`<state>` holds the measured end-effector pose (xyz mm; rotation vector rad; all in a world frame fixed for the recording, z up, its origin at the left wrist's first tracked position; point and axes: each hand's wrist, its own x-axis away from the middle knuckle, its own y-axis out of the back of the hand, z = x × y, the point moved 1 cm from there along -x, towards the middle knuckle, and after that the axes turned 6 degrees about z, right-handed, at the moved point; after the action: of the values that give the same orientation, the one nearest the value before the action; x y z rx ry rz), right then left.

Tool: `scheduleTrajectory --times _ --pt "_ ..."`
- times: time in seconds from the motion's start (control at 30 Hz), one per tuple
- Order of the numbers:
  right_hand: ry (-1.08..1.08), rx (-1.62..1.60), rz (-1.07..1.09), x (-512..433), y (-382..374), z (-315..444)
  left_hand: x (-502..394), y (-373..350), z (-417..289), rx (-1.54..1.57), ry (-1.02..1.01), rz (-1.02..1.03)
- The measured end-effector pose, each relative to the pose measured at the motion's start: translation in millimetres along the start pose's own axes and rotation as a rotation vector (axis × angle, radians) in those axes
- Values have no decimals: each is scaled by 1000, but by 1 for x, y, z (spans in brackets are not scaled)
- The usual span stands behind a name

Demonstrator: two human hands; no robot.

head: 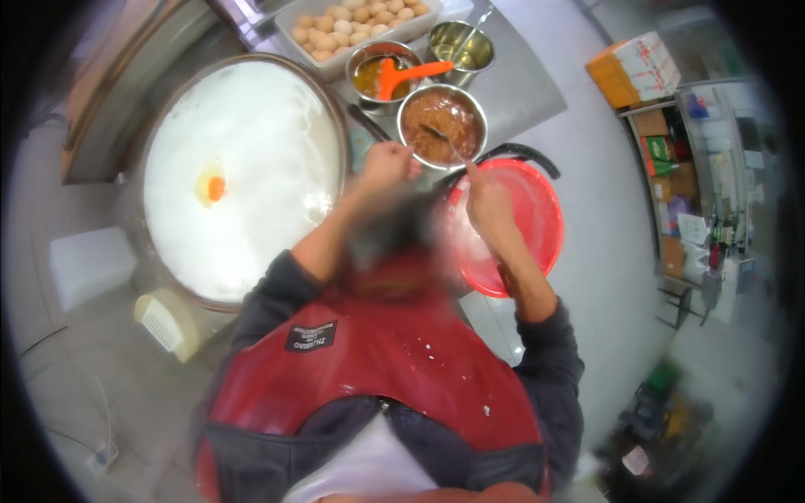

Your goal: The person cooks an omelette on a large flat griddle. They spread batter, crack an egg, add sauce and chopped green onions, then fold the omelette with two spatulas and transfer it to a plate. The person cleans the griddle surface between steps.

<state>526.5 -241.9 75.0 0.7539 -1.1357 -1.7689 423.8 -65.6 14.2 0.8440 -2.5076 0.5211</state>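
My right hand point(489, 200) grips the handle of a spoon point(449, 141). The spoon's bowl dips into reddish-brown sauce point(421, 113) in a round steel bowl point(481, 135). My left hand point(388, 162) is curled at the near-left rim of that bowl; whether it grips the rim is hidden. A black handle point(368, 122) lies just beyond the left fingers. To the left is a large round griddle point(344, 157) spread with white batter point(251, 144). One raw egg point(214, 185), its orange yolk whole, rests on the batter.
An orange T-shaped spreader point(409, 75) lies across a steel pot of oil point(365, 72). Beside it stands another steel pot point(484, 53) with a utensil inside. Eggs fill a plastic tub point(286, 31) behind. A red bucket point(553, 226) sits under my right forearm.
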Motion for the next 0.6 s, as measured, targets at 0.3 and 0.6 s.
scheduleTrajectory --times 0.3,0.6 --pt "-220 -521 217 -19 -8 -7 -8 3 13 23 -46 68" --pt "-666 -1102 223 -28 -5 -36 -10 4 10 57 -82 104"
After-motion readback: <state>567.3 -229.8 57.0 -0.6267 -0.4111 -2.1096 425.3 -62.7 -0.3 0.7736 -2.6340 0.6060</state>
